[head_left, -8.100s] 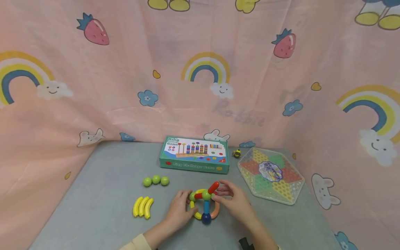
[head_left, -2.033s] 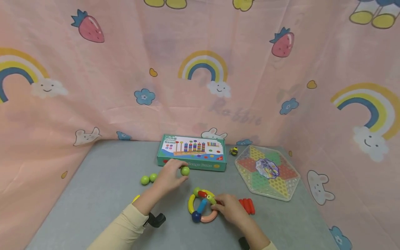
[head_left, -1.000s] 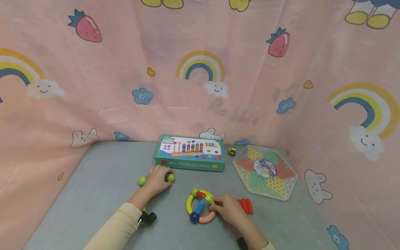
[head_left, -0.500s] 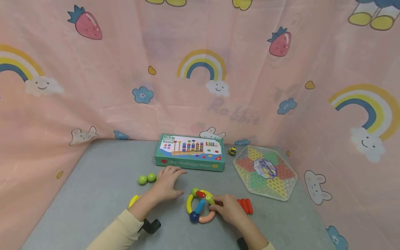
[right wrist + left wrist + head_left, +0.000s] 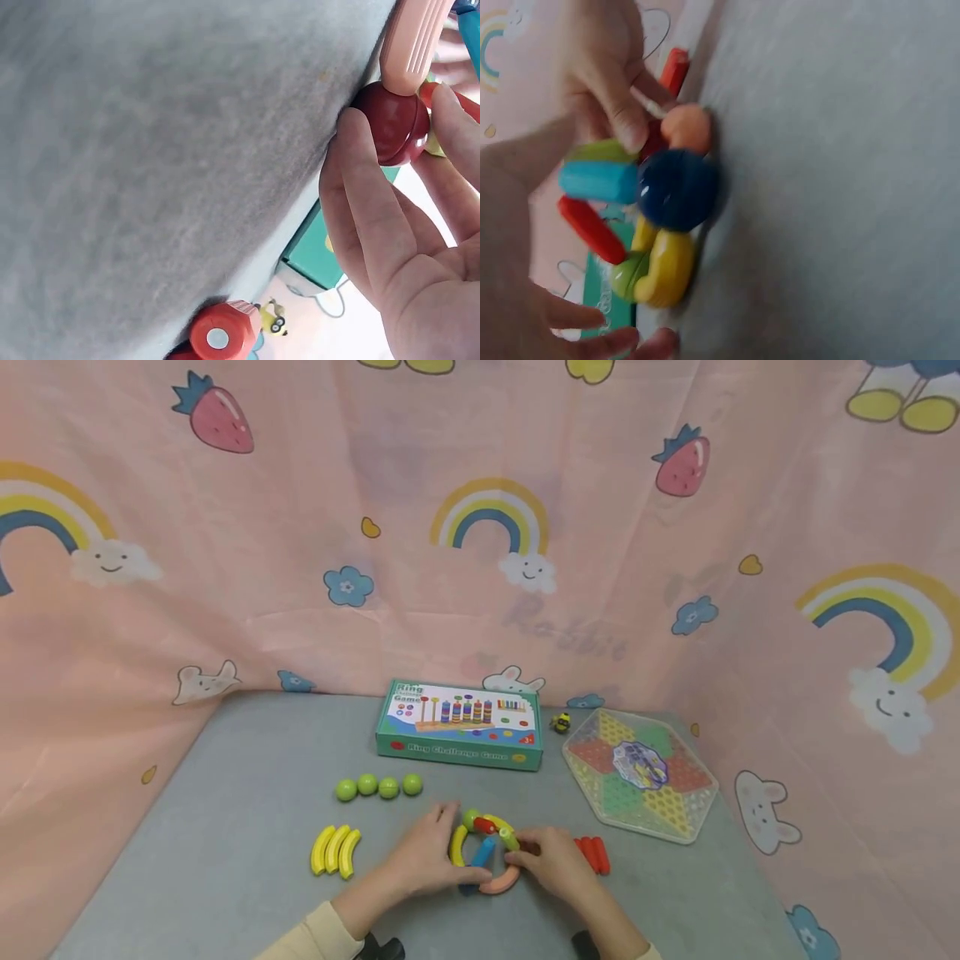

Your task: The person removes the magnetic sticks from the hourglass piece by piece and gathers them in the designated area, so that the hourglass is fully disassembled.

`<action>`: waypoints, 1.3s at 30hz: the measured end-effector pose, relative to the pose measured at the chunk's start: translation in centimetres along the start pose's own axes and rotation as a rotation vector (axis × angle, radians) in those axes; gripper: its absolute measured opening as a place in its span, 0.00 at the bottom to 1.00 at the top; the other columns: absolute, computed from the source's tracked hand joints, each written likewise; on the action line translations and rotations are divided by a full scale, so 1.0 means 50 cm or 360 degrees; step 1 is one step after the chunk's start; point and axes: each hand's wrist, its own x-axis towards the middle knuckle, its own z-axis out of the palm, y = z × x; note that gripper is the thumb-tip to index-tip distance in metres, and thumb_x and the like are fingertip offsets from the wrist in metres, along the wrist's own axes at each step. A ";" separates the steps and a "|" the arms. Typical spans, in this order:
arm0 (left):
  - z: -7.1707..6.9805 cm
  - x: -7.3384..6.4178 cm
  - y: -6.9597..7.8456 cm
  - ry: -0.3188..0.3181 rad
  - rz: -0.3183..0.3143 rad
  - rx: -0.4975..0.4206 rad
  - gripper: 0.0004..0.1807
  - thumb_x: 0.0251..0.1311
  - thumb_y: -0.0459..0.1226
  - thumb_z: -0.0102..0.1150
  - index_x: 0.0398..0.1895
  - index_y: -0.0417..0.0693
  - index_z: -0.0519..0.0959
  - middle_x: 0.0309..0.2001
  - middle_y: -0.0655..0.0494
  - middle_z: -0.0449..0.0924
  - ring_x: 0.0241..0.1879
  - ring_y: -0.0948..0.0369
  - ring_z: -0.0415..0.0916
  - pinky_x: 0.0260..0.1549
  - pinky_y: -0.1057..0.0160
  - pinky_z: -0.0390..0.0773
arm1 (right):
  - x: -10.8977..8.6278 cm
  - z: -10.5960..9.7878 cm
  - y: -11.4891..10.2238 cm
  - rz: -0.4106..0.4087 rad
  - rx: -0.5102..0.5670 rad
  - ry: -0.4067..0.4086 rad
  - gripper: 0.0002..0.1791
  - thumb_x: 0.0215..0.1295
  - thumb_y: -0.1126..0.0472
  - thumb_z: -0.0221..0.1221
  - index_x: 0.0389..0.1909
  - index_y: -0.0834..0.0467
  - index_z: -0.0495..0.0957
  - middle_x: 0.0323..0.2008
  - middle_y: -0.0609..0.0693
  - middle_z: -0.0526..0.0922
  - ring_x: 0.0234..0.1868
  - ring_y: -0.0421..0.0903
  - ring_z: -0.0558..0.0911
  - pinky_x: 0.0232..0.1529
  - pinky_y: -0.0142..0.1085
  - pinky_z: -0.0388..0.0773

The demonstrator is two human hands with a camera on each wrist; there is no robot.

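Note:
A ring of magnetic toy pieces lies on the grey table: yellow curved sticks [image 5: 457, 846], a peach curved stick [image 5: 501, 882], a green ball [image 5: 470, 819] and a dark blue ball [image 5: 679, 191]. From its balls, a light blue rod [image 5: 483, 852], a red rod [image 5: 592, 229] and a light green rod [image 5: 508, 838] slant upward. My right hand [image 5: 557, 862] pinches the ring's dark red ball [image 5: 391, 124] between thumb and fingers. On the ring's left side my left hand [image 5: 423, 857] spreads its fingers, the thumb overlapping the dark blue ball in the head view.
Several green balls [image 5: 388, 788] stand in a row at left, behind three yellow curved sticks [image 5: 332, 850]. Red rods [image 5: 595, 855] lie beyond my right hand. Behind are a green game box [image 5: 459, 727], a small bee figure [image 5: 561, 722] and a hexagonal board [image 5: 641, 777].
A green ball has left the top of the ring's rods; my left hand has set it at the row's right end, let go and come back beside the ring. The right hand has stayed on the ring.

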 end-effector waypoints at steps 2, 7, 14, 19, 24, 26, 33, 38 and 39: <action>0.012 -0.005 0.001 -0.0045 -0.0023 0.0009 0.66 0.40 0.71 0.72 0.76 0.39 0.60 0.64 0.42 0.69 0.58 0.50 0.72 0.57 0.46 0.76 | 0.001 -0.001 -0.001 0.0035 0.0001 0.0008 0.15 0.61 0.52 0.70 0.47 0.52 0.88 0.45 0.46 0.88 0.49 0.47 0.84 0.51 0.51 0.81; 0.037 -0.015 0.010 -0.0064 -0.0062 -0.0024 0.65 0.37 0.61 0.80 0.74 0.35 0.61 0.59 0.42 0.69 0.56 0.50 0.71 0.54 0.48 0.77 | 0.001 -0.003 -0.007 0.0101 -0.0023 0.0011 0.18 0.59 0.51 0.71 0.49 0.53 0.88 0.46 0.47 0.88 0.50 0.48 0.83 0.53 0.53 0.80; 0.050 -0.019 0.020 -0.0020 -0.0066 -0.0038 0.58 0.41 0.49 0.81 0.73 0.33 0.62 0.59 0.40 0.68 0.56 0.48 0.71 0.54 0.47 0.77 | -0.010 -0.002 -0.026 0.0104 -0.0049 0.0174 0.21 0.54 0.49 0.75 0.46 0.53 0.86 0.47 0.50 0.85 0.49 0.51 0.82 0.49 0.52 0.80; 0.049 -0.019 0.025 -0.0046 -0.0083 -0.0030 0.58 0.45 0.56 0.78 0.73 0.33 0.62 0.60 0.39 0.68 0.56 0.48 0.71 0.54 0.45 0.77 | -0.013 0.004 -0.040 0.0015 -0.0043 0.0319 0.15 0.54 0.54 0.75 0.41 0.54 0.87 0.37 0.46 0.82 0.35 0.42 0.76 0.35 0.38 0.77; 0.060 -0.018 0.029 -0.0001 -0.0132 -0.0039 0.57 0.46 0.58 0.77 0.72 0.32 0.64 0.60 0.39 0.69 0.54 0.50 0.72 0.52 0.46 0.78 | -0.014 0.014 -0.040 0.0082 0.0015 0.0385 0.13 0.58 0.55 0.72 0.42 0.55 0.87 0.34 0.43 0.85 0.35 0.39 0.80 0.37 0.37 0.81; 0.063 -0.018 0.030 0.0026 -0.0133 -0.0040 0.56 0.46 0.55 0.78 0.71 0.31 0.64 0.61 0.38 0.69 0.55 0.49 0.72 0.53 0.46 0.78 | -0.013 0.015 -0.038 0.0143 0.0076 0.0402 0.14 0.60 0.54 0.71 0.44 0.56 0.87 0.34 0.43 0.87 0.36 0.39 0.82 0.38 0.38 0.83; 0.065 -0.015 0.029 0.0060 -0.0110 -0.0112 0.52 0.52 0.54 0.75 0.71 0.32 0.64 0.63 0.37 0.67 0.60 0.45 0.71 0.57 0.43 0.76 | -0.014 0.001 -0.036 0.0231 0.0196 0.0414 0.19 0.66 0.53 0.66 0.51 0.61 0.84 0.40 0.48 0.88 0.43 0.45 0.86 0.43 0.42 0.85; 0.054 -0.011 0.018 0.0063 -0.0082 -0.0201 0.46 0.55 0.44 0.73 0.73 0.36 0.64 0.63 0.39 0.69 0.62 0.45 0.72 0.59 0.43 0.75 | -0.016 -0.027 -0.027 0.0334 0.0168 0.0413 0.20 0.69 0.54 0.63 0.58 0.60 0.80 0.46 0.50 0.86 0.47 0.47 0.84 0.47 0.46 0.84; 0.050 -0.010 0.014 0.0068 -0.0077 -0.0222 0.44 0.55 0.41 0.72 0.73 0.37 0.64 0.63 0.40 0.70 0.61 0.45 0.73 0.59 0.42 0.75 | -0.017 -0.035 -0.024 0.0344 0.0172 0.0412 0.21 0.70 0.54 0.63 0.59 0.59 0.80 0.46 0.50 0.85 0.48 0.47 0.84 0.48 0.46 0.83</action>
